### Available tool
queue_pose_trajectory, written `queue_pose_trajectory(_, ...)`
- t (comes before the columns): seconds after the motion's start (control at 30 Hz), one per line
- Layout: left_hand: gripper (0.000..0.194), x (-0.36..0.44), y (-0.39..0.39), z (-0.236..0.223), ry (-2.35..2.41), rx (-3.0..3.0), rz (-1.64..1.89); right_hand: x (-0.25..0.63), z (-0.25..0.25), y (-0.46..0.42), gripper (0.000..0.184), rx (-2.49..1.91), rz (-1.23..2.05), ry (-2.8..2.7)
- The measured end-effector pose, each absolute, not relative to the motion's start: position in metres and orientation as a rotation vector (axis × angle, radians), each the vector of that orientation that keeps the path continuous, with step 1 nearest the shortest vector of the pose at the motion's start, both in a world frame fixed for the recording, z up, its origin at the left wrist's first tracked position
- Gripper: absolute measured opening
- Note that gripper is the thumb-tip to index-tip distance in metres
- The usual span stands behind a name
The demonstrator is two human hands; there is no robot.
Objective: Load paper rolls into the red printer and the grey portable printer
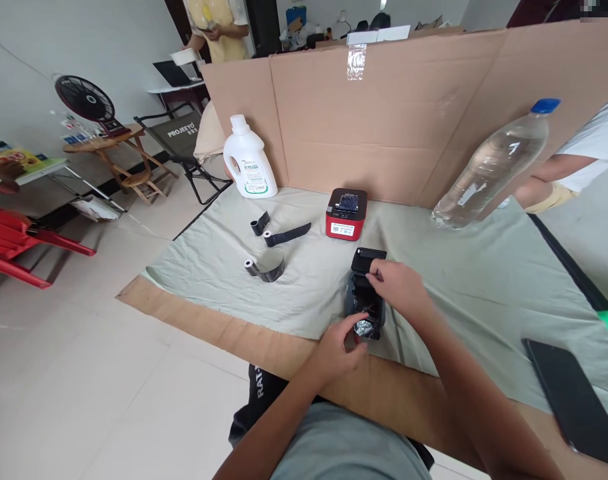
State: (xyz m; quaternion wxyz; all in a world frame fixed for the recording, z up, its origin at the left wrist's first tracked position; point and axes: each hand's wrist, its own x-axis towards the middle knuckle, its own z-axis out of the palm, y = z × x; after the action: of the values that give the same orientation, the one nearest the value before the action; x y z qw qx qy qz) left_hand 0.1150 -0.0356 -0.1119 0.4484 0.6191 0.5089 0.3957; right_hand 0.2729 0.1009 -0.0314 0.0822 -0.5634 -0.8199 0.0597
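Note:
A small black device [351, 293] with its lid [370, 260] flipped up lies on the cloth right in front of me; it looks like a portable receipt printer. At its near end is a shiny, silvery, clear-looking part [364, 328]. My left hand [337, 347] grips that near end, index finger over the top and thumb lower down. The fingers of my right hand [397, 283] are closed together at the lid's right edge, by the open compartment. Whether they pinch the lid or something small is hidden. Three small dark rolls, including one partly unrolled strip [289, 234], lie to the left.
Behind the device stands a red and black box [345, 217]. A white detergent jug [251, 163] and a large clear bottle with a blue cap [499, 167] stand before the cardboard wall [364, 127]. A phone [574, 400] lies at the right. Other people are beyond the cardboard.

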Motion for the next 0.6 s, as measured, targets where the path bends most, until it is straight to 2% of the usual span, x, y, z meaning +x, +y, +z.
queue_pose_trajectory(0.1, 0.038, 0.115, -0.035, -0.114, 1.245, 1.614, 1.030, 0.281, -0.020, 0.103, 0.011, -1.578, 0.062, -2.184)
queue_pose_trajectory(0.17, 0.035, 0.115, -0.035, -0.115, 1.249, 1.663, 1.038, 0.284, -0.016, 0.103, 0.012, -1.508, 0.036, -2.150)
queue_pose_trajectory(0.37, 0.032, 0.115, -0.037, -0.118, 1.314, 1.772, 1.011, 0.283, -0.026, 0.100, 0.025, -1.573, 0.409, -2.608)
queue_pose_trajectory(0.47, 0.031, 0.116, -0.038, -0.121, 1.304, 1.826, 1.029, 0.283, -0.037, 0.101, 0.030, -1.633, 0.353, -2.709)
queue_pose_trajectory(0.6, 0.030, 0.116, -0.039, -0.123, 1.309, 1.875, 1.050, 0.280, -0.044, 0.105, 0.026, -1.671, 0.335, -2.733)
